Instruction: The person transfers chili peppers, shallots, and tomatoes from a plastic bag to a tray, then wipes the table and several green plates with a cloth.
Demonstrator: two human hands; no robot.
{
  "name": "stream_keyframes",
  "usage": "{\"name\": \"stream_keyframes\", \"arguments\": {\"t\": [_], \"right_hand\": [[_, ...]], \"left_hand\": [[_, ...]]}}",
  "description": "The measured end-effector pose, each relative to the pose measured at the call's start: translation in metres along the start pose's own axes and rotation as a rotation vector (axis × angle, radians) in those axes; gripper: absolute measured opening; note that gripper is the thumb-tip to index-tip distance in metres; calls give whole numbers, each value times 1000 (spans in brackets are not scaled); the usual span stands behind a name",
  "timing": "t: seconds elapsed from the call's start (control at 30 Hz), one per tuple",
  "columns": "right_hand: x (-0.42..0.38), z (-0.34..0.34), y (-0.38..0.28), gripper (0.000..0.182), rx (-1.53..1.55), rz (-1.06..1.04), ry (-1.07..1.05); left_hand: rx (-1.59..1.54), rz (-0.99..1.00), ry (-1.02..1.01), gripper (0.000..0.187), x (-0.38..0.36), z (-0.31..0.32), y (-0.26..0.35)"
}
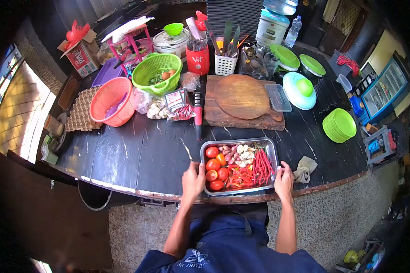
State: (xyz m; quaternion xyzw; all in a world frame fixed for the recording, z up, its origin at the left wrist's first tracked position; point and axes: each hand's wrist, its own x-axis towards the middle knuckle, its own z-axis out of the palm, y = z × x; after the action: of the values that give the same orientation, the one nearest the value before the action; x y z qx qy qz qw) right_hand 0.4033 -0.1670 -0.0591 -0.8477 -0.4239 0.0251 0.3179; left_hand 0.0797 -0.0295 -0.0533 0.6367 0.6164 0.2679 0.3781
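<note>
A rectangular metal tray (pixel 239 191) lies near the front edge of the black table. Tomatoes (pixel 212 164) fill its left side, among them one cut face up. Shallots (pixel 232 154) and peeled garlic cloves (pixel 246 155) sit at the top, small red chilies (pixel 239 176) below them, and long red chilies (pixel 262 167) along the right. My left hand (pixel 193 182) grips the tray's left rim with curled fingers. On the opposite side, my right hand (pixel 284 182) holds the right rim between thumb and fingers.
Behind the tray are a round wooden board (pixel 242 96) on a thick chopping block (pixel 214 119) and a knife sharpener (pixel 198 116). Baskets, a pink one (pixel 113 102) and a green one (pixel 157 75), stand left. Right are a cloth (pixel 305 169) and stacked green plates (pixel 339 125).
</note>
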Motion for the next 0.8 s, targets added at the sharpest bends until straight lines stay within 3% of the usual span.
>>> {"name": "stream_keyframes", "arguments": {"t": [0.03,0.1,0.17,0.37,0.63,0.7,0.8], "right_hand": [[2,3,2,31,53,117,-121],[2,8,5,33,94,69,-116],[2,8,1,33,104,137,-146],[-8,19,-1,34,198,79,-76],[-42,35,-51,36,262,22,-402],[-47,32,-81,37,357,100,-551],[-52,51,-101,39,391,52,-645]], "left_hand": [[-33,-13,-21,42,-7,5,-1],[51,-65,-41,39,-17,15,0],[34,-62,-8,35,-26,16,1],[-96,-33,-11,30,-29,3,-18],[-132,-188,258,38,-20,-62,-64],[-147,-192,322,36,-17,-81,-83],[-315,-223,352,37,-14,-105,-117]]}}
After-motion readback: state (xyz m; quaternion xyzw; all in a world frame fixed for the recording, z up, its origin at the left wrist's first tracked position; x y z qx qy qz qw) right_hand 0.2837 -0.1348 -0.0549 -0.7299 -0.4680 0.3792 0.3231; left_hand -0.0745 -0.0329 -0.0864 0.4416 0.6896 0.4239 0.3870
